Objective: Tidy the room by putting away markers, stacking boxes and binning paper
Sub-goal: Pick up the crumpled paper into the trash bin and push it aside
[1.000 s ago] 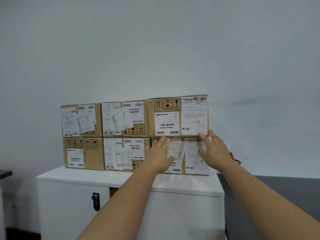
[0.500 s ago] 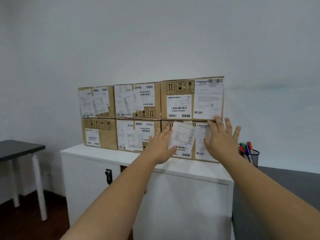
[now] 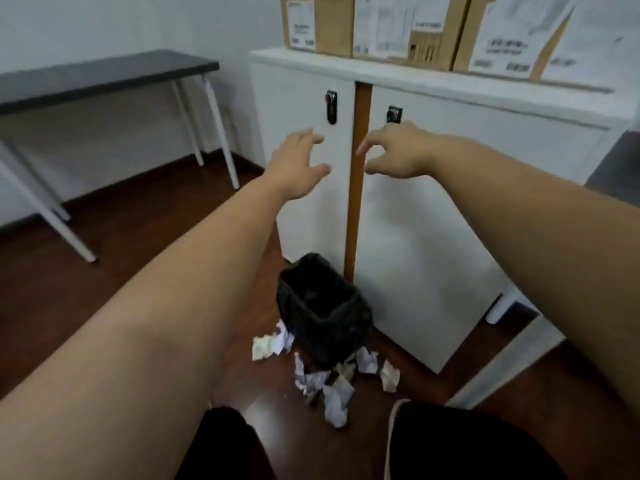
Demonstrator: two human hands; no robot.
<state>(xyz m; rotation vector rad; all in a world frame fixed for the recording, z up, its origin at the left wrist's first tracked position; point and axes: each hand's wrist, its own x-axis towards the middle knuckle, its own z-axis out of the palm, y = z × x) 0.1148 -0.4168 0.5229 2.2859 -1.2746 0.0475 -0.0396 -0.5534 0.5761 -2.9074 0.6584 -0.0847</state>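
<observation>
Office room: locked white cabinet [image 3: 433, 216], dark desk [image 3: 104, 76], labelled shipping boxes [image 3: 408, 26]

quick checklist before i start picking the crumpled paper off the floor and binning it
1. Left hand free: ok, fingers loosely spread, holding nothing.
2. Right hand free: ok, loosely curled, holding nothing.
3. Black bin upright and open: ok, it stands on the floor against the white cabinet with its mouth uncovered.
4. Room in the bin: cannot tell, the inside is dark.
5. Crumpled paper located: ok, several balls lie on the wood floor around the front of the bin, none visibly inside.
6. Cardboard boxes out of the way: ok, they sit on top of the cabinet.
</observation>
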